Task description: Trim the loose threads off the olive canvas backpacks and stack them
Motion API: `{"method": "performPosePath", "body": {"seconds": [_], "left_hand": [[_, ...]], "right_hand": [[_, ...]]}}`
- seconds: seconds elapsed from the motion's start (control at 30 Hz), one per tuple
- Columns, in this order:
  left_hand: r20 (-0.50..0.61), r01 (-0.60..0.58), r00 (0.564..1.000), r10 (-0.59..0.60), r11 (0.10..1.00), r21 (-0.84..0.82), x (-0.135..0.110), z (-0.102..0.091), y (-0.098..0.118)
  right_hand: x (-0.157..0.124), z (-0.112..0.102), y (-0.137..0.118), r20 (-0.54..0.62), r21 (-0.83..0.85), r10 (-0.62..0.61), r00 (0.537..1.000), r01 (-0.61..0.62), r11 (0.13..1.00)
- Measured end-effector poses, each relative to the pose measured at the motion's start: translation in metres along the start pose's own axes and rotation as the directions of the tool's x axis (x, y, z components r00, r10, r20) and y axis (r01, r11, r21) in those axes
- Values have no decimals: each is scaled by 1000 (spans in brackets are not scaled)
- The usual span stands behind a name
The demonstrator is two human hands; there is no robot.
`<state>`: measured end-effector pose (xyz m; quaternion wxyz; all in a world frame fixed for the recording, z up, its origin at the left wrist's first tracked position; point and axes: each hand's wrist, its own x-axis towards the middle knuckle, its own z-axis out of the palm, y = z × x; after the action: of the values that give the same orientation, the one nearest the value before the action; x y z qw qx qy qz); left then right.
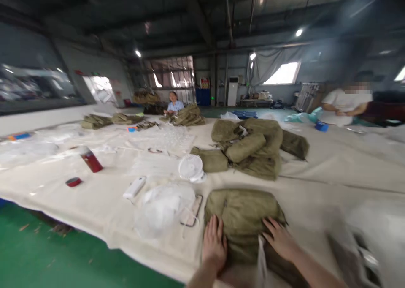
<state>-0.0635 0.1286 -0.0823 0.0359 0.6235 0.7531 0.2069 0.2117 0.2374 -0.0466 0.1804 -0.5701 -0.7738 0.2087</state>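
An olive-green fabric bag (245, 207) lies on the cream-covered table right in front of me. My left hand (214, 240) rests flat on its left side, fingers stretched out. On the right side of the same bag lies my right hand (280, 237), its fingers spread over the cloth. A white strip (262, 258) hangs down the bag's front between my hands. Beyond it sits a pile of similar olive bags (253, 146), some of them rolled.
Left of the bag are a phone (192, 212), a clear plastic bag (166, 207), a small white fan (190, 167), a white device (134, 187) and a red thermos (91, 160). Blurred plastic (379, 233) is at right. People sit across the table and stand at far right.
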Motion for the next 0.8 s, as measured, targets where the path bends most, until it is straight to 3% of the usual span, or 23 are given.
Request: {"method": "performPosePath", "body": {"seconds": [0.07,0.13,0.3,0.4,0.5,0.63,0.73,0.8], "left_hand": [[51,-25,998,23,999,32,-2,-5,5],[84,-53,995,50,998,30,2,-7,5],[14,-48,999,48,998,50,1,-9,9],[-14,-68,998,69,996,58,-4,-12,13],[-7,-72,997,73,996,52,-4,-14,15],[-1,-75,997,75,994,77,-3,-15,14],[-72,-102,991,109,990,94,-5,-10,5],[-181,-147,968,172,979,143,-6,2,-6]], "right_hand": [[-8,-24,5,157,-103,-80,984,97,990],[-21,-36,17,235,-211,-62,970,113,971],[-58,-25,42,241,-325,121,963,-38,945],[-63,-16,43,246,-322,116,962,-32,946],[-58,-21,38,250,-309,60,966,21,951],[-26,-53,26,224,-318,-29,974,102,943],[27,-80,21,46,-332,-17,999,31,943],[75,-90,21,-90,-298,-24,996,-4,954]]}}
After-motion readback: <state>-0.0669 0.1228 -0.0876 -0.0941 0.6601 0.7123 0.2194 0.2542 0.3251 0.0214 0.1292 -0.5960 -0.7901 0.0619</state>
